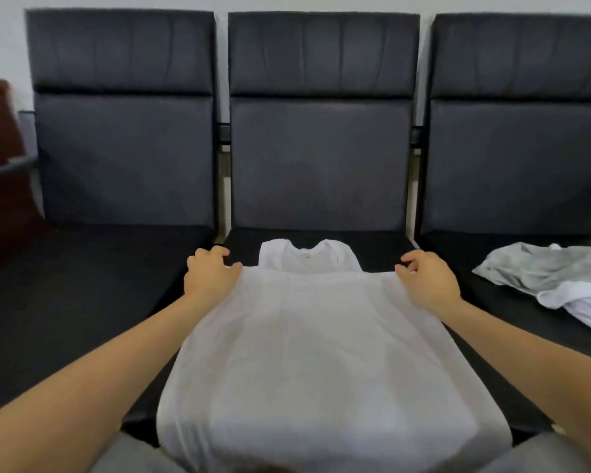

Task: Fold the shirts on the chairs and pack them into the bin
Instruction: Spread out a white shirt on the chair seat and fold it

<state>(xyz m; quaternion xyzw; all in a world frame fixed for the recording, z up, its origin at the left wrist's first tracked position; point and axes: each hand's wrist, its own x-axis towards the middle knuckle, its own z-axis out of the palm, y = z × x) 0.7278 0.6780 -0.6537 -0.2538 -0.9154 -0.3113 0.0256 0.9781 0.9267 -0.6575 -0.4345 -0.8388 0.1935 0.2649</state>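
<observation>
Head view: my fingers (234, 268) pinch both corners of the white shirt (321, 353); keep the edge taut and level over the collar.

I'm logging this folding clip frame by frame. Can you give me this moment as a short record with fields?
surface: middle chair of three black chairs in a row
shirt in work: white shirt spread on the middle seat, collar at the far end, lower part folded up toward it
left hand: left hand pinches the folded edge at its left corner
right hand: right hand pinches the same edge at its right corner
waiting: crumpled grey and white clothes on the right chair
bin: not in view
</observation>
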